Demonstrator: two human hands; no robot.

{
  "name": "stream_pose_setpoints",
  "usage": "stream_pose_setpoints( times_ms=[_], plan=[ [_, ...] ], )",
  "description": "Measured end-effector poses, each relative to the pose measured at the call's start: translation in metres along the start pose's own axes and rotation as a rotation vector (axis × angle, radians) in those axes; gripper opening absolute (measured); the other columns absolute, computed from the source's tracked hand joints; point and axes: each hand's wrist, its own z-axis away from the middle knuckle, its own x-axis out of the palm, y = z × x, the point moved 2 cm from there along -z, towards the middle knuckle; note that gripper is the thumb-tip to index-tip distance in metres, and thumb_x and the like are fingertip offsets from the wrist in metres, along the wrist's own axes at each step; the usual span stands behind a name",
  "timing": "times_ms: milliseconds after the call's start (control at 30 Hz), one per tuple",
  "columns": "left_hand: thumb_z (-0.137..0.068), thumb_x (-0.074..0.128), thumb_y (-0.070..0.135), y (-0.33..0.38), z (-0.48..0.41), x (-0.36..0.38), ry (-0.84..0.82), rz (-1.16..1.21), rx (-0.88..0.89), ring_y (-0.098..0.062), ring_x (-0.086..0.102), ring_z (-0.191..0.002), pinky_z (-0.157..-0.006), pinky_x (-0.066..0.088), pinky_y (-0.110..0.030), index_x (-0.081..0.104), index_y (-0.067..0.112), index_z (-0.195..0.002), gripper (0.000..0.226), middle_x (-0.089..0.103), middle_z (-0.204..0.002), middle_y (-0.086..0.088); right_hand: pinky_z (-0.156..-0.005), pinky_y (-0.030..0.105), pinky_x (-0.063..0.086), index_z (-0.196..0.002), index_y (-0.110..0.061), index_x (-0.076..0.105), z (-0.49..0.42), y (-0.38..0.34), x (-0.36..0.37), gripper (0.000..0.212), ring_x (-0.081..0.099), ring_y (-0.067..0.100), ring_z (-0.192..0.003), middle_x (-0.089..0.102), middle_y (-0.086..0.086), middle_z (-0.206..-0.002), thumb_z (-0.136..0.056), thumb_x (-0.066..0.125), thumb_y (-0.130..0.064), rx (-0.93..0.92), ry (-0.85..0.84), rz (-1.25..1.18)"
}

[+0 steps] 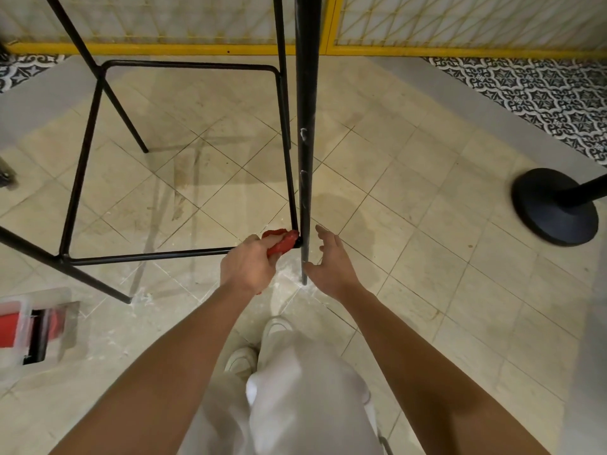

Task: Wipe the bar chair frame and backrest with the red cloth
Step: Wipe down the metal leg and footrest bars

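We see warm, even light on the floor tiles (pixel 427 198), with faint shadows beneath the bar chair frame (pixel 306 93). Lines bow toward the edges; the plastic box (pixel 36 326) at left is blurred.

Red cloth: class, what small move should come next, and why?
Probably slide the cloth up the leg. The left hand grips it at the footrest corner against that leg, white smears show higher up, and the open right hand hovers beside the leg, likely to steady it.
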Motion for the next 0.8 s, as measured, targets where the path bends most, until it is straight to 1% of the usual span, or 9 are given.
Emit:
stream_pose_setpoints(
  times_ms=[67,167,233,367,467,533,600,667,800],
  plan=[
    [-0.097,0.044,0.036,0.005,-0.007,-0.003,0.018,0.002,-0.05,-0.024,0.061,-0.084,-0.06,0.041,-0.028,0.05,0.042,-0.13,0.034,0.058,-0.092,-0.002,-0.103,0.04,0.042,-0.147,-0.016,0.021,-0.001,-0.001,0.002,0.079,0.037,0.023,-0.132,0.03,0.003,-0.147,-0.081,0.063,-0.008,-0.002,-0.006,0.0],
    [-0.098,0.04,0.034,0.021,-0.013,0.002,0.058,0.098,-0.144,-0.025,0.06,-0.087,-0.063,0.041,-0.029,0.051,0.037,-0.13,0.034,0.062,-0.101,-0.006,-0.104,0.041,0.041,-0.147,-0.016,0.021,-0.001,0.0,0.001,0.08,0.037,0.022,-0.133,0.03,0.003,-0.148,-0.081,0.064,-0.009,0.002,-0.002,0.016],
    [-0.098,0.039,0.032,0.029,-0.014,0.006,0.058,0.112,-0.162,-0.023,0.058,-0.084,-0.064,0.042,-0.029,0.051,0.038,-0.129,0.034,0.063,-0.1,-0.003,-0.105,0.041,0.041,-0.147,-0.017,0.021,-0.001,0.0,0.0,0.08,0.037,0.022,-0.133,0.03,0.003,-0.148,-0.081,0.065,-0.01,0.005,0.004,0.023],
    [-0.098,0.041,0.035,0.028,-0.001,0.009,0.018,0.14,-0.117,-0.018,0.052,-0.074,-0.063,0.042,-0.029,0.051,0.041,-0.129,0.033,0.053,-0.085,0.004,-0.105,0.04,0.04,-0.147,-0.016,0.021,-0.001,0.0,-0.003,0.08,0.037,0.022,-0.132,0.031,0.003,-0.148,-0.081,0.064,-0.009,0.004,0.0,0.01],
    [-0.096,0.047,0.035,0.015,0.004,0.009,-0.032,0.124,-0.033,-0.021,0.06,-0.073,-0.062,0.049,-0.031,0.056,0.041,-0.124,0.031,0.058,-0.084,0.0,-0.106,0.038,0.039,-0.148,-0.016,0.02,0.0,-0.004,-0.002,0.079,0.037,0.022,-0.132,0.03,0.003,-0.147,-0.082,0.064,-0.009,-0.003,-0.014,0.0],
    [-0.094,0.05,0.035,0.005,0.002,0.005,-0.026,0.076,-0.007,-0.02,0.059,-0.075,-0.062,0.048,-0.031,0.057,0.045,-0.122,0.03,0.057,-0.084,0.0,-0.106,0.038,0.039,-0.148,-0.016,0.021,0.002,-0.005,-0.002,0.078,0.037,0.021,-0.133,0.03,0.003,-0.147,-0.083,0.063,-0.009,-0.012,-0.021,0.004],
    [-0.094,0.051,0.036,0.0,-0.001,0.0,0.034,0.043,-0.022,-0.017,0.053,-0.073,-0.06,0.041,-0.028,0.057,0.046,-0.121,0.03,0.052,-0.083,0.003,-0.105,0.039,0.04,-0.147,-0.017,0.023,0.004,-0.005,-0.002,0.076,0.037,0.021,-0.132,0.032,0.002,-0.146,-0.083,0.062,-0.009,-0.026,-0.015,0.006],
    [-0.094,0.05,0.036,0.003,-0.004,-0.001,0.091,0.068,-0.088,-0.016,0.051,-0.074,-0.06,0.04,-0.027,0.058,0.045,-0.121,0.029,0.051,-0.084,0.003,-0.103,0.04,0.042,-0.146,-0.018,0.026,0.005,-0.005,-0.004,0.073,0.039,0.019,-0.129,0.035,0.0,-0.144,-0.083,0.061,-0.008,-0.039,0.004,-0.012],
    [-0.097,0.043,0.04,0.024,-0.002,0.01,0.02,0.135,-0.108,-0.019,0.055,-0.074,-0.06,0.042,-0.028,0.056,0.039,-0.124,0.03,0.058,-0.092,-0.001,-0.099,0.038,0.045,-0.144,-0.02,0.03,0.006,-0.007,-0.011,0.068,0.044,0.017,-0.124,0.039,-0.002,-0.141,-0.084,0.059,-0.008,-0.061,0.032,-0.027]
  ],
)
